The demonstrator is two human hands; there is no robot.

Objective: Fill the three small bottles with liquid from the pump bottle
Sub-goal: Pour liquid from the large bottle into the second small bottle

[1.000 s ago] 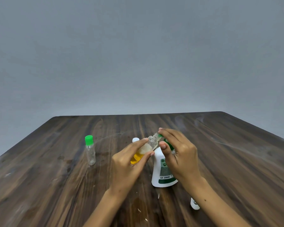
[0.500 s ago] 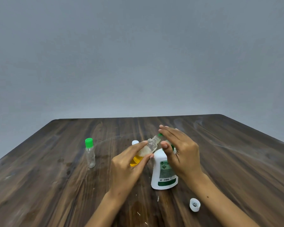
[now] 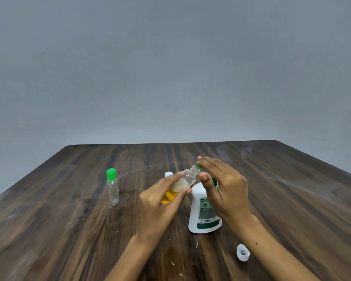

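A white pump bottle with a green label stands on the dark wooden table. My right hand rests on its green pump head with the fingers stretched over it. My left hand grips a small clear bottle, tilted, its open neck at the pump nozzle; it holds yellow liquid with foam above. A second small bottle with a green cap stands to the left. Behind my left hand peeks the white cap of a third bottle.
A loose white cap lies on the table near my right forearm. A wet patch shows on the wood between my forearms. The table's far edge meets a plain grey wall.
My right hand has lifted slightly on the pump head. The view shifted, so the loose white cap now shows in full beside my right forearm.
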